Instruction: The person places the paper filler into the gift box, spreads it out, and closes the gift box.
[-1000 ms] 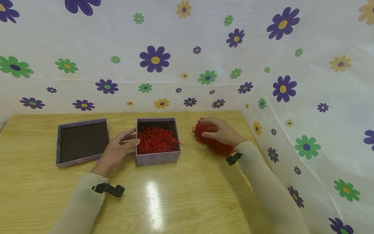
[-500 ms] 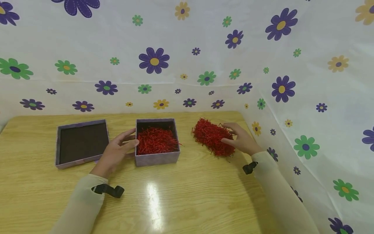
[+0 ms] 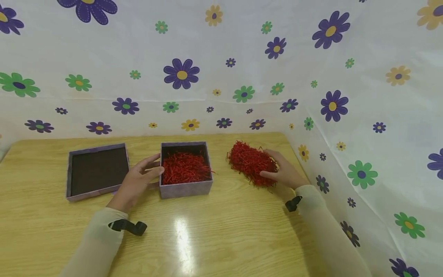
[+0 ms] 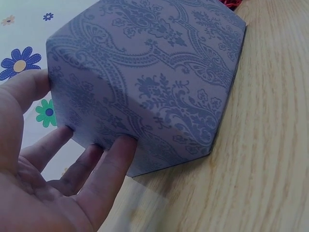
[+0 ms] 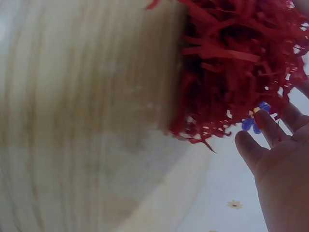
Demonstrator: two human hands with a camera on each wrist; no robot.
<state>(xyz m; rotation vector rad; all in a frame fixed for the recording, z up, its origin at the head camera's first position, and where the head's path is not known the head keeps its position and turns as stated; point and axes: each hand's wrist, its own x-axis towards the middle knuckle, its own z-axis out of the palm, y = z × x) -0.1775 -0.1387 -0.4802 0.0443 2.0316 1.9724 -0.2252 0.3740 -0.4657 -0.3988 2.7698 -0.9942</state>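
A lavender patterned box [image 3: 186, 190] stands at the middle of the table, holding red shredded paper [image 3: 185, 169] with a few strands poking over its right rim. My left hand [image 3: 136, 181] touches the box's left wall with spread fingertips, seen close up on the paisley-like print in the left wrist view. To the right lies a loose heap of red shredded paper [image 3: 250, 161]. My right hand [image 3: 285, 171] is at the heap's right end, thumb on the near side and fingers along the far side. In the right wrist view its fingers [image 5: 270, 128] look extended beside the strands.
A shallow lid [image 3: 98, 169] with a dark inside lies left of the box, close to my left wrist. The wooden table [image 3: 221, 231] ends at a white flower-printed sheet [image 3: 221, 50] behind and on the right. Each wrist wears a black strap [image 3: 128, 226].
My right hand has drawn back from over the top of the heap to its right end, then moved in slightly against it. My left hand has stayed at the box.
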